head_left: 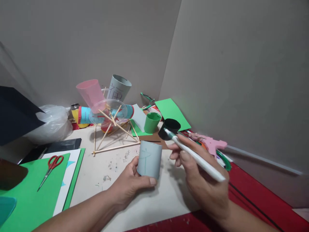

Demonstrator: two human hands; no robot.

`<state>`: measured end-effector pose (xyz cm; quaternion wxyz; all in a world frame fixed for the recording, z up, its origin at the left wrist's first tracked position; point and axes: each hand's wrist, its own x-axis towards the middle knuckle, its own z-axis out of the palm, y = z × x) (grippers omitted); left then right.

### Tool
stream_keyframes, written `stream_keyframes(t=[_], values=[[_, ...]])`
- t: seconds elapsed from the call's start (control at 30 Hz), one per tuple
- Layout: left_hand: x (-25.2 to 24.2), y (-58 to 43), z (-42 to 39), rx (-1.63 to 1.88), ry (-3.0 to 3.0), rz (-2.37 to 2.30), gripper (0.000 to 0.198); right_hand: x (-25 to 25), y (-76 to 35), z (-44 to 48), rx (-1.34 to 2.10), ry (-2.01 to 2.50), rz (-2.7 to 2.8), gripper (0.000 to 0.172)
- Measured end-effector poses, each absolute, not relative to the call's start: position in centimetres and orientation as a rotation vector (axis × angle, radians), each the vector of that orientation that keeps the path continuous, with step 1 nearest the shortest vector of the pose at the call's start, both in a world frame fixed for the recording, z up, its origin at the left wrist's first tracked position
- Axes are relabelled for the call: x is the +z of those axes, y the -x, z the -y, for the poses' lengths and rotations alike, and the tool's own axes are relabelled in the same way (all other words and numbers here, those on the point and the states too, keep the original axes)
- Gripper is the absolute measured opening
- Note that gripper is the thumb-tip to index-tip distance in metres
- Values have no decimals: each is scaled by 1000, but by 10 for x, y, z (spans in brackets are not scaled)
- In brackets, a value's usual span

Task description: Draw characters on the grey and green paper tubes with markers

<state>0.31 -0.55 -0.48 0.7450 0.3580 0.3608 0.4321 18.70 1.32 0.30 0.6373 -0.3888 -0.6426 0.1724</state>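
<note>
My left hand grips a light grey-blue paper cup near its base, thumb across the front. Green pen strokes, partly drawn as a cross shape, mark the side facing me. In my right hand is a white marker with a green tip end, held like a pen and pointing up and left, apart from the cup. Behind the marker's tip stands a black cup, and a green cup is left of that. Beyond my left hand is a wheel-like model on a frame of wooden sticks.
A pink cup and a grey cup with writing top the model. At left, red-handled scissors lie on green sheets, near a white plastic bag. A pink glue gun lies at right, by the wall.
</note>
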Motion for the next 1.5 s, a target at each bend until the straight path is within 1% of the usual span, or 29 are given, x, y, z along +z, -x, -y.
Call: stream_keyframes(t=[0.27,0.33,0.4,0.53,0.67,0.8,0.9,0.97,1.07,1.1,1.13,1.2,1.23,1.3,1.33,1.43,1.47,1.5], values=[[-4,-1,3,950,-686,-724,70,20,-187,-3,268,809,1572,18],[-3,-1,3,950,-676,-715,69,22,-186,-1,251,810,1585,16],[-2,-1,2,946,-673,-704,67,23,-185,0,232,806,1606,18],[-5,1,-1,928,-680,-692,69,23,-187,3,196,847,1627,19],[-8,1,-3,907,-661,-692,71,21,-192,4,205,943,1641,11],[-9,0,-3,898,-645,-706,73,18,-196,2,151,940,1562,3],[-9,1,-2,884,-661,-717,73,18,-200,-2,192,900,1559,7],[-8,1,-2,876,-670,-723,73,23,-206,-4,259,865,1688,15],[-7,2,-2,869,-681,-727,72,34,-221,-5,312,817,1917,32],[-6,2,-3,868,-682,-729,72,36,-225,-4,307,811,1935,35],[-6,2,-3,866,-680,-733,72,37,-228,-3,277,812,1909,31],[-5,1,-3,859,-682,-742,72,34,-227,2,191,823,1755,14],[-5,1,-3,857,-685,-748,72,32,-225,5,161,846,1656,10],[-4,0,-3,859,-694,-754,73,27,-218,11,190,920,1522,22],[-4,0,-2,864,-698,-756,73,25,-215,13,219,950,1513,22],[-4,-1,-1,877,-707,-768,70,23,-213,13,210,1003,1636,10],[-5,-1,-1,879,-714,-772,68,23,-215,12,184,1000,1680,8],[-5,-2,-1,880,-722,-773,67,24,-217,10,173,993,1711,10]])
